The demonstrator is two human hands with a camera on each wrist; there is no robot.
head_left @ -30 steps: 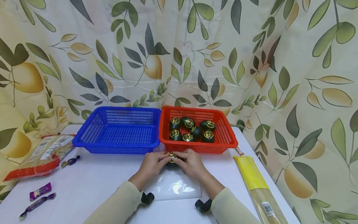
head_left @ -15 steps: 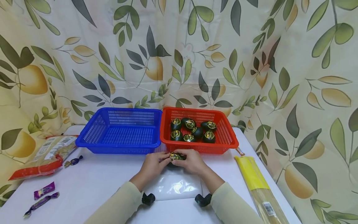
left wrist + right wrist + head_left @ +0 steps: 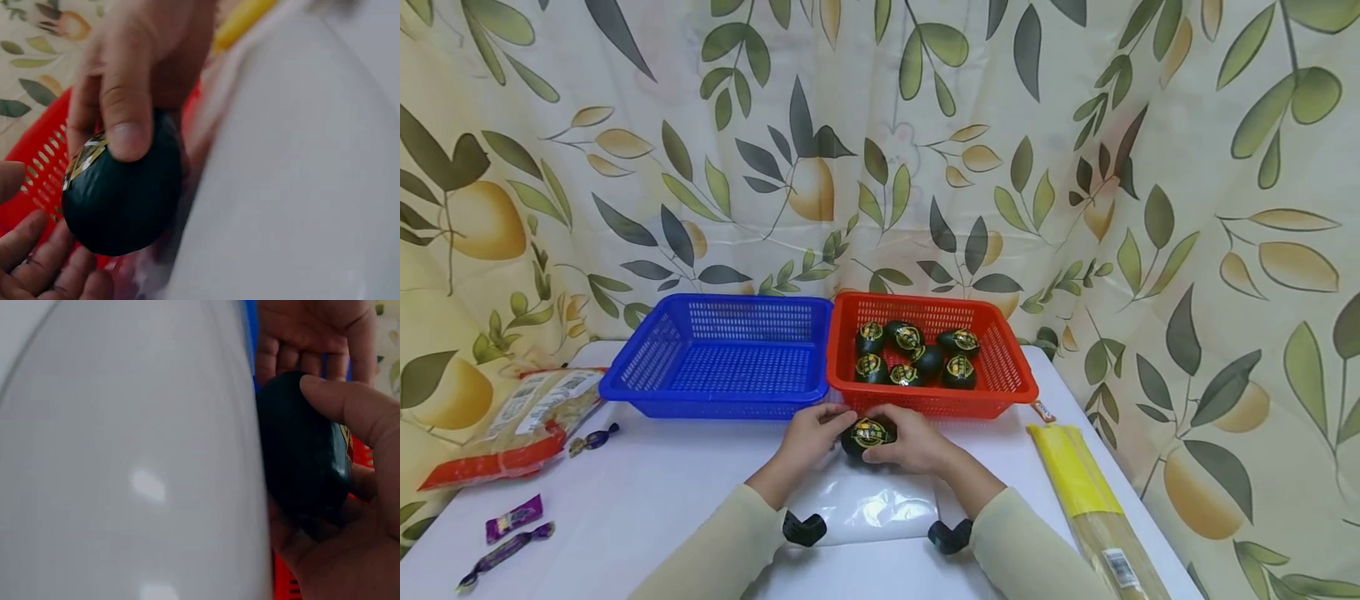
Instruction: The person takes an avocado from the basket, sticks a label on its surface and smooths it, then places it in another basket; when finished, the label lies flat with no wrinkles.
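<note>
Cream sleeves enter from the bottom edge of the head view, with a black wrist mount under each forearm. Between the forearms a clear plastic sheet (image 3: 872, 504) lies flat on the white table (image 3: 647, 492). At the sheet's far edge the right hand (image 3: 910, 440) grips a dark green egg-shaped packet (image 3: 867, 437) with a gold label, thumb curled over its top and fingers wrapped beneath; the packet sits just in front of the red basket. The left hand (image 3: 808, 437) lies beside the packet with fingers relaxed and spread, palm toward it; the left wrist view shows those fingers just apart from the dark surface. To the left, purple wrapped sweets (image 3: 512, 518) lie near the table edge, and beyond them a red-and-clear food bag (image 3: 512, 425). To the right, a long yellow-topped packet (image 3: 1075, 483) runs toward the near corner. Farther back stand the blue basket (image 3: 718, 400) and the red basket (image 3: 1015, 375), touching side by side; the red one holds six more dark packets (image 3: 913, 354). Behind hangs a leaf-printed curtain (image 3: 1150, 167).
</note>
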